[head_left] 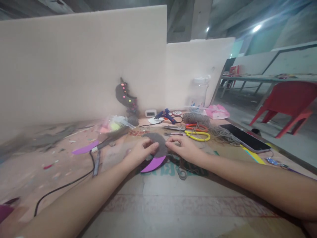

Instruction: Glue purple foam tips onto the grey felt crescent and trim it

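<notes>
A grey crescent-shaped piece, looking like felt or yarn-covered card, lies between my hands at the middle of the cardboard work surface. My left hand pinches its left edge, thumb over the grey face. At the right edge my right hand has thumb and fingertips pressed together on it. A purple crescent piece shows just below the grey one; I cannot tell whether the two are joined. Grey yarn strands and a ring-shaped object sit below my right hand.
Behind my hands are yellow-handled scissors, orange-handled scissors, a blue glue gun, grey yarn and a decorated crescent. A phone lies right. A black cable and purple piece lie left.
</notes>
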`<state>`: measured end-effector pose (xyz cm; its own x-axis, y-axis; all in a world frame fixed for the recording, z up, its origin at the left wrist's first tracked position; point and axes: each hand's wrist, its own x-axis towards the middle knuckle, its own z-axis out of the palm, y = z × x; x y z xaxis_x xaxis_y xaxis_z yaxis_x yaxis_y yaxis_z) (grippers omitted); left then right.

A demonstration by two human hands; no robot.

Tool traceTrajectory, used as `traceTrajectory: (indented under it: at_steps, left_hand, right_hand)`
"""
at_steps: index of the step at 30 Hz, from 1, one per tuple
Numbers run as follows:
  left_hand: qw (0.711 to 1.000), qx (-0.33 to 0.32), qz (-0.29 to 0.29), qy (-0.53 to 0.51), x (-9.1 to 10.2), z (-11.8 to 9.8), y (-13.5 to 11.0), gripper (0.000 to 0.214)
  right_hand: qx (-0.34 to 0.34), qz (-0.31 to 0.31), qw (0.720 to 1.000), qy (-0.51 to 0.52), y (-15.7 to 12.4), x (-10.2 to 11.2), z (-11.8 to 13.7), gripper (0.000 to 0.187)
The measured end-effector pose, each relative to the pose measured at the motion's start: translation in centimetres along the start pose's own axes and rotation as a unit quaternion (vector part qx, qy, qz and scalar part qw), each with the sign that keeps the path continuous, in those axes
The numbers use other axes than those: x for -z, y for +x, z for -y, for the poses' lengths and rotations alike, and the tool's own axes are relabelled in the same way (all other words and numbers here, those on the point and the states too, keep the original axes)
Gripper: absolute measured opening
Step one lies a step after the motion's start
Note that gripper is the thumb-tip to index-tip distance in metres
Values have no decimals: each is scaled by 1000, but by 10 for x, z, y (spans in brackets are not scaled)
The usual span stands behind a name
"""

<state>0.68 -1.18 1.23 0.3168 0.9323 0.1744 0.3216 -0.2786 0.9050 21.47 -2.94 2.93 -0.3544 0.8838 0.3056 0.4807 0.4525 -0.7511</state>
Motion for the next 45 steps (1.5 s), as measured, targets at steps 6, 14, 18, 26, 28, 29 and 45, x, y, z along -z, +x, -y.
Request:
traceTrajectory:
  at_steps: [6, 14, 18, 26, 28, 29, 45]
  left_hand:
    - [998, -2, -38, 44, 0, -1, -2, 41]
    - [998, 7, -54, 35, 0, -2, -3, 42]
    - [998, 6, -57, 42, 0, 1, -2, 42]
    - [997, -11, -76, 25, -1, 6, 1, 40]
    - [997, -8, -73, 8, -1, 7, 1, 39]
    - [998, -7, -68, 1, -1, 7, 0, 39]
    - [997, 11, -64, 48, -1, 4, -1, 43]
  right_hand:
    - [47, 32, 998, -15, -1, -1, -4, 24]
    - [51, 70, 996, -33, 0, -4, -8, 23]
    - [57, 74, 995, -30, 0, -3, -8, 27]
    - [146, 70, 979, -123, -4, -4, -9, 24]
    - [153, 68, 977, -131, -4, -4, -8, 24]
    - [151, 69, 977, -131, -4, -4, -8, 25]
    - [42, 40, 998, -35, 1, -8, -8, 20]
